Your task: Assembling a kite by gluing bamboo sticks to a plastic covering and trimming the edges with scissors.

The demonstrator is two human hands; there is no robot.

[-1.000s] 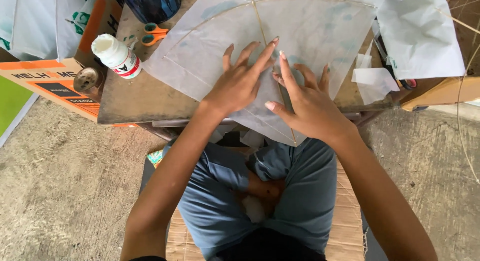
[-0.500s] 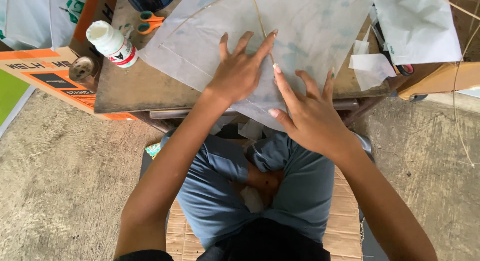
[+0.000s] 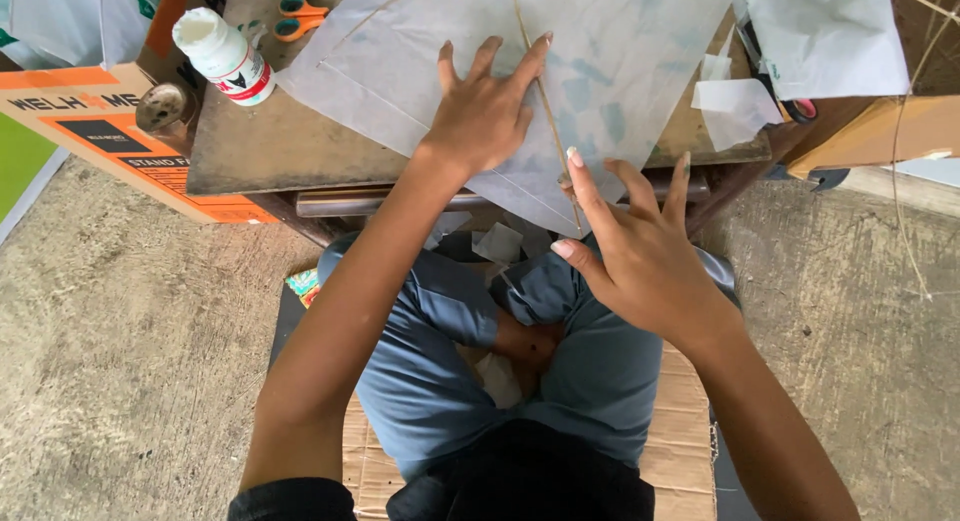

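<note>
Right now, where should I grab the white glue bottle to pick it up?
Grab the glue bottle around its white body, coming from the side. It is round, leans on the board with its cap up, and has open space around it. Both hands are on the paper.

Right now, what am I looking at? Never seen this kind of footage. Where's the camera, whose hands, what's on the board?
No machine here: one camera is worn on a person's head and looks down, so you see their own two bare arms and their lap. They sit cross-legged on flattened cardboard on a concrete floor.

In front of them is a low wooden board. On it lies a thin translucent paper sheet with a thin stick running down its middle.

The left hand lies flat on the sheet, fingers spread, just left of the stick. The right hand is at the sheet's near tip, forefinger touching the stick's lower end. Neither hand grips anything.

Also on the board: a white glue bottle, orange-handled scissors and paper scraps. An orange cardboard box stands at the left.
</note>
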